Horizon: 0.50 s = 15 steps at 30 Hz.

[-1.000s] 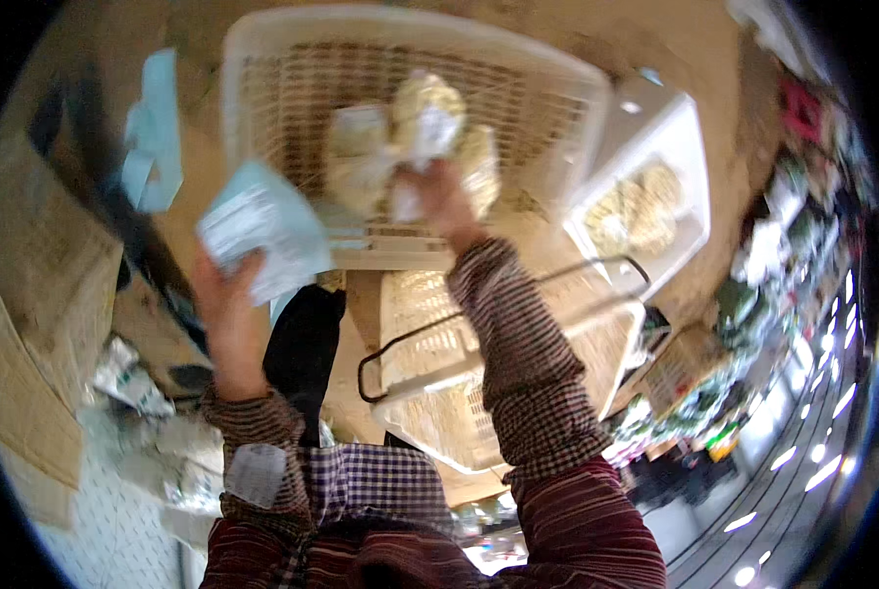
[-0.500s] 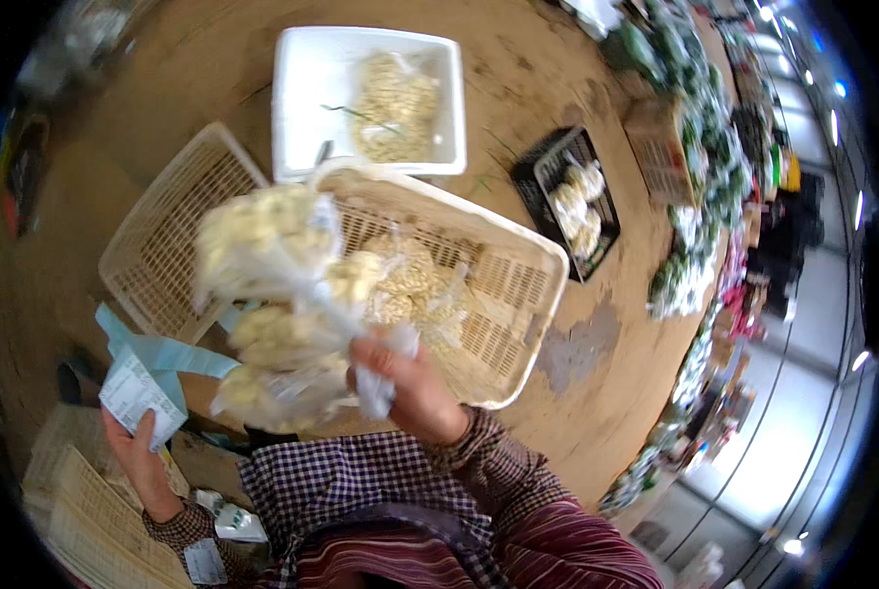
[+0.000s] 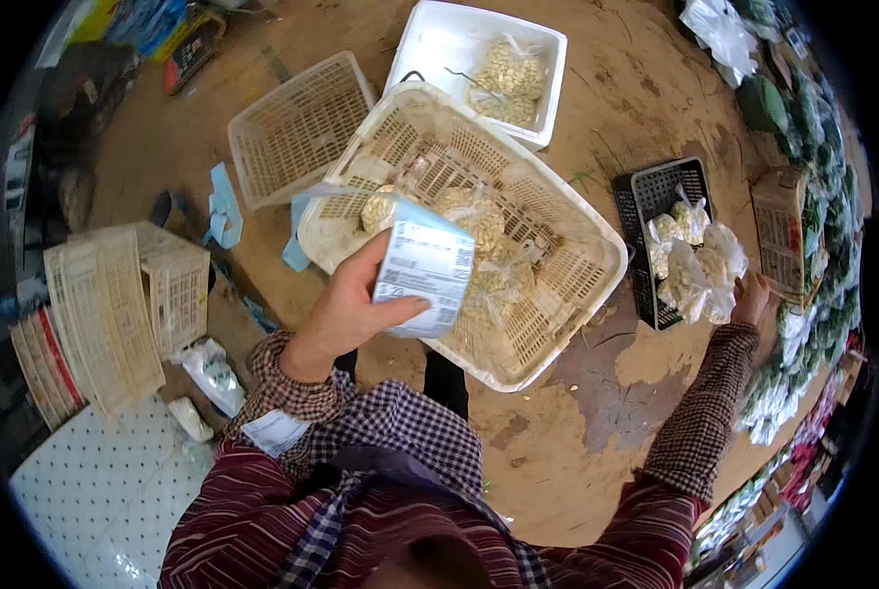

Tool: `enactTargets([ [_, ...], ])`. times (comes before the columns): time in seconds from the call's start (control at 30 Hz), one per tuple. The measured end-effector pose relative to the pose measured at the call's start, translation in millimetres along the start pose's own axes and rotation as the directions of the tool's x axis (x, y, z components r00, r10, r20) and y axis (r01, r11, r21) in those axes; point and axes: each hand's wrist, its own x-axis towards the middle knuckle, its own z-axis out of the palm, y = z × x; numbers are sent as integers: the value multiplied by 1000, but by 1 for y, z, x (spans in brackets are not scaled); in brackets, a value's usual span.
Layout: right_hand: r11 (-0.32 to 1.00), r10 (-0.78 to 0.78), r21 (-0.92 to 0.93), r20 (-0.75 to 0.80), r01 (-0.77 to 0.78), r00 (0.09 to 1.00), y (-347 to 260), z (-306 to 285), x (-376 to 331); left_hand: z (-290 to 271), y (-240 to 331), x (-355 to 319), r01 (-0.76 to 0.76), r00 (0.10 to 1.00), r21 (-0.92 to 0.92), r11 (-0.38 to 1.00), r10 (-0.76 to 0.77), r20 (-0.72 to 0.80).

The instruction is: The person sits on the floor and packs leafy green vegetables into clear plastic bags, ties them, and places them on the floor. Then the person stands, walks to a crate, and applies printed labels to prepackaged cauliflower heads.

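Large white lattice basket [image 3: 557, 285] on dirt floor [image 3: 577, 442], bagged produce inside. Behind it: one empty basket [image 3: 297, 128], one white foam box [image 3: 439, 44]. Right of it: one black crate [image 3: 670, 191], bags [image 3: 699, 270] gripped by right hand [image 3: 751, 297]. Over its near rim: left hand [image 3: 346, 309], fingers pinching label sheets [image 3: 425, 280].

My right hand [image 3: 750, 297]: fingers hidden behind clear bags [image 3: 699, 265] over the black crate [image 3: 655, 211]; my left hand [image 3: 346, 309]: palm concealed by the label sheets [image 3: 425, 267]; print illegible.
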Motion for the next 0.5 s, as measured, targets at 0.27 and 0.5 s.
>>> enactTargets([
  [0.27, 974, 40, 34, 948, -226, 315, -31, 165, -268, 33, -5, -18, -11, 999, -121, 993, 17, 46],
  [0.5, 746, 203, 247, 799, -618, 565, -72, 244, -350, 3, -37, -42, 140, 977, 38, 989, -145, 159],
])
